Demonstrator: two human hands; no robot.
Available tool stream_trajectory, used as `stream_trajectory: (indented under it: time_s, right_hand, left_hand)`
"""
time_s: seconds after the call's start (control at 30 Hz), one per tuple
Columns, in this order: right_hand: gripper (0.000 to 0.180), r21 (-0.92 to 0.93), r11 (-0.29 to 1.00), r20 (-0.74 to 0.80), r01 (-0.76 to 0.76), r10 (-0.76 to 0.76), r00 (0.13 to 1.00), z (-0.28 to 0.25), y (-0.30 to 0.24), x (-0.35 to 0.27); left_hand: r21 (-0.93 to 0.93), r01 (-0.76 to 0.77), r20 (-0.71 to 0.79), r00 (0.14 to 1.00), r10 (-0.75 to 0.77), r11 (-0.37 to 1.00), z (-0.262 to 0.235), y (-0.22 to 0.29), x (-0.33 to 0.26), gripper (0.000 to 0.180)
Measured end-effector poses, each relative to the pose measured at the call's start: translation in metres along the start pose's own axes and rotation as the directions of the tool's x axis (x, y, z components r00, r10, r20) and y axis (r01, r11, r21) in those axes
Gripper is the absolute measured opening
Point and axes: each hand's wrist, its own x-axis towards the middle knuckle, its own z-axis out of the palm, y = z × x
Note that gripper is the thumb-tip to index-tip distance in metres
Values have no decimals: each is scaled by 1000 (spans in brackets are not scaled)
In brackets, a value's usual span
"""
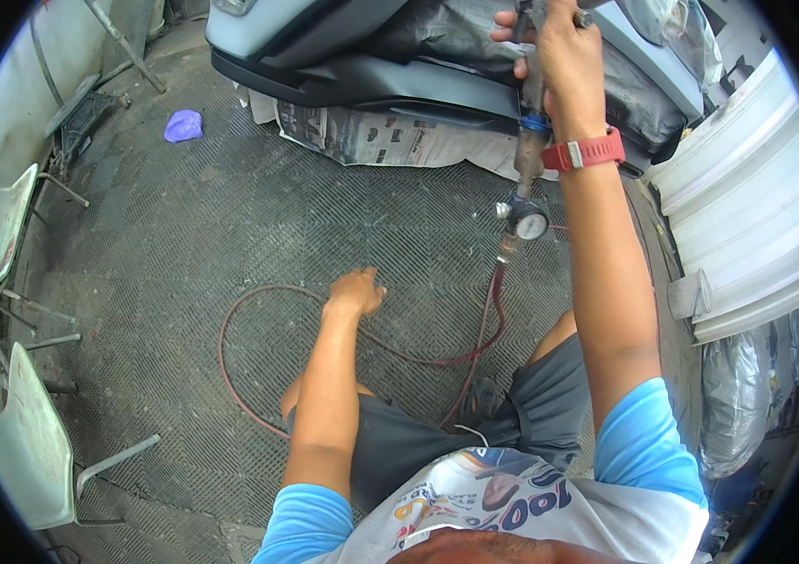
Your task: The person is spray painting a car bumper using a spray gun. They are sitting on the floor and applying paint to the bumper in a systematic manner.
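Observation:
My right hand (pixel 564 70) is raised at the upper right, wrapped round a spray gun (pixel 533 89). A round pressure gauge (pixel 531 226) sits at the base of the gun, where a dark red air hose (pixel 496 301) joins it. My left hand (pixel 358 291) hangs over the floor with nothing in it, its fingers loosely bent and slightly apart. Beyond both hands stands a grey and black vehicle body part (pixel 324 70), probably a bumper. The gun is close in front of its right part; its tip is cut off by the picture's top edge.
Newspaper sheets (pixel 399 139) lie under the body part, and dark plastic sheeting (pixel 451 42) covers its middle. The hose loops across the ribbed floor mat (pixel 164 282) by my legs. Pale chairs (pixel 28 437) line the left wall. A purple crumpled item (pixel 183 125) lies far left; white corrugated panels (pixel 742 207) stand right.

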Motion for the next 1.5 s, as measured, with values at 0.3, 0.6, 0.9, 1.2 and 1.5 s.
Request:
stream_trajectory:
  time_s: [0.3, 0.6, 0.9, 1.2, 1.5]
  right_hand:
    - [64, 48, 997, 140, -57, 50, 989, 34, -13, -9]
    - [91, -224, 974, 408, 40, 57, 911, 36, 40, -84]
    - [115, -186, 976, 834, 116, 94, 544, 5, 57, -168]
    - [100, 133, 990, 599, -45, -44, 799, -56, 103, -200]
    - [78, 464, 826, 414, -318, 115, 903, -102, 163, -221]
  left_hand:
    - [-41, -82, -183, 980, 73, 996, 1, -8, -4, 63]
    - [-442, -809, -874, 486, 17, 388, -95, 82, -122, 65]
    - [-599, -718, -779, 626, -49, 354, -54, 104, -127, 34]
    - [-255, -589, -855, 507, 105, 766, -36, 157, -122, 57]
    - [-16, -490, -869, 438, 231, 872, -52, 222, -167, 42]
